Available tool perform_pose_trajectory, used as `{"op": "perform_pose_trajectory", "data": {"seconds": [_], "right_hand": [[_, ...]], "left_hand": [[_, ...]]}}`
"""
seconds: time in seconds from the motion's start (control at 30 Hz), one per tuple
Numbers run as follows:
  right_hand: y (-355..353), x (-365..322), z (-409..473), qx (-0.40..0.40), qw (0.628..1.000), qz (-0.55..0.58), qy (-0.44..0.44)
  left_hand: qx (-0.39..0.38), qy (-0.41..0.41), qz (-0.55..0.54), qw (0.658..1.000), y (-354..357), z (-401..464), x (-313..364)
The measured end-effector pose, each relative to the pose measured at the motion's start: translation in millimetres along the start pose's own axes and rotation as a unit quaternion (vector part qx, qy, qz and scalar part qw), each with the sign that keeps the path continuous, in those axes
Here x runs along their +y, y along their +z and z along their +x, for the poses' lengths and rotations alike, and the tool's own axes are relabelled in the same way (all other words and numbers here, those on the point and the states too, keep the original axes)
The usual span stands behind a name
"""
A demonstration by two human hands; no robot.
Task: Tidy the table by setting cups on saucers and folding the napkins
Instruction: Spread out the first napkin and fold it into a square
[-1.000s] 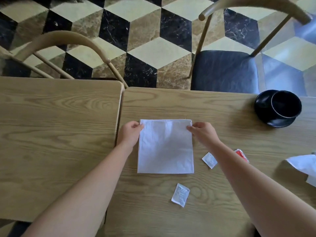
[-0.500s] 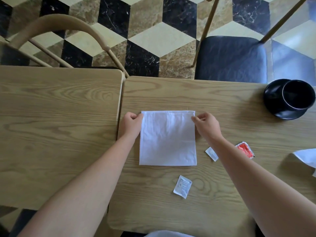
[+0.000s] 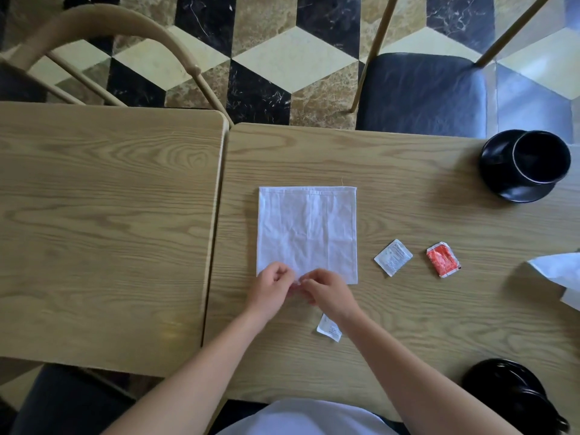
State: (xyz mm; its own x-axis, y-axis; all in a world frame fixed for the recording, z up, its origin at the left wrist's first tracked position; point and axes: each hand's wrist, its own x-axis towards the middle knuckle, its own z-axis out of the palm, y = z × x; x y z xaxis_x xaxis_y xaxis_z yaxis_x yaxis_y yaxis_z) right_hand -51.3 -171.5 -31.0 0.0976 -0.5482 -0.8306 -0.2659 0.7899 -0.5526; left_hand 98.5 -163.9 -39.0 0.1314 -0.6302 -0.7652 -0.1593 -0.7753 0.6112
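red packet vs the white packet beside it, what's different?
Colour: the red packet is red with white edges; the white packet is white with fine grey print. Surface: the red one looks crinkled, the white one flatter. Pose: the white one lies turned like a diamond, the red one only slightly tilted. Both are small, lie flat on the table right of the napkin, and are untouched.

A white napkin (image 3: 307, 230) lies flat on the wooden counter (image 3: 408, 324). Both hands meet at its near edge: the left hand (image 3: 270, 290) and the right hand (image 3: 329, 293) seem to pinch the cloth, though the fingers hide the grip. A black cup (image 3: 539, 161) sits on a black saucer (image 3: 502, 180) at far right. Three sauce packets (image 3: 442, 259) lie near the napkin.
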Motion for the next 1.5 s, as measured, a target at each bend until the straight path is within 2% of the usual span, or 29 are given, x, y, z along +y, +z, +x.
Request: {"op": "perform_pose_trajectory", "data": {"seconds": [0.17, 0.33, 0.57, 0.7, 0.87, 1.0, 1.13, 1.23, 1.37, 1.5], "right_hand": [[-9.4, -0.6, 4.6, 0.016, 0.999, -0.039, 0.011], [-40.5, 4.5, 2.4, 0.067, 0.996, 0.008, 0.065], [-70.7, -0.9, -0.8, 0.076, 0.992, 0.033, 0.098], [-74.5, -0.4, -1.1, 0.094, 0.992, -0.034, 0.074], [-76.8, 3.2, -6.3, 0.181, 0.972, -0.151, 0.017], [-72.4, 5.6, -6.7, 0.153, 0.966, -0.207, 0.004], [-70.0, -1.8, -0.9, 0.143, 0.975, -0.163, 0.047], [-70.4, -5.4, -2.4, 0.138, 0.983, -0.104, 0.064], [-70.9, 0.8, -18.2, 0.144, 0.987, -0.054, 0.043], [-66.7, 18.1, -43.0, 0.139, 0.988, -0.059, 0.021]], "left_hand": [[0.016, -0.039, -0.035, 0.998, -1.7, 12.0, -1.2], [0.056, -0.102, -0.118, 0.986, -18.6, 19.1, -0.5], [0.091, -0.131, -0.131, 0.979, -35.3, 16.5, -6.9], [0.119, -0.116, -0.084, 0.983, -40.5, 9.1, -9.6], [0.229, -0.058, 0.042, 0.971, -47.8, 2.1, -14.9], [0.191, -0.063, 0.087, 0.976, -47.0, 3.6, -5.9], [0.134, -0.08, 0.073, 0.985, -43.2, 9.6, 0.2], [0.117, -0.095, 0.018, 0.988, -43.6, 13.5, 3.2], [0.076, -0.076, -0.081, 0.991, -50.5, 3.1, 1.7], [0.042, -0.059, -0.1, 0.992, -58.8, -22.9, -10.4]]}}
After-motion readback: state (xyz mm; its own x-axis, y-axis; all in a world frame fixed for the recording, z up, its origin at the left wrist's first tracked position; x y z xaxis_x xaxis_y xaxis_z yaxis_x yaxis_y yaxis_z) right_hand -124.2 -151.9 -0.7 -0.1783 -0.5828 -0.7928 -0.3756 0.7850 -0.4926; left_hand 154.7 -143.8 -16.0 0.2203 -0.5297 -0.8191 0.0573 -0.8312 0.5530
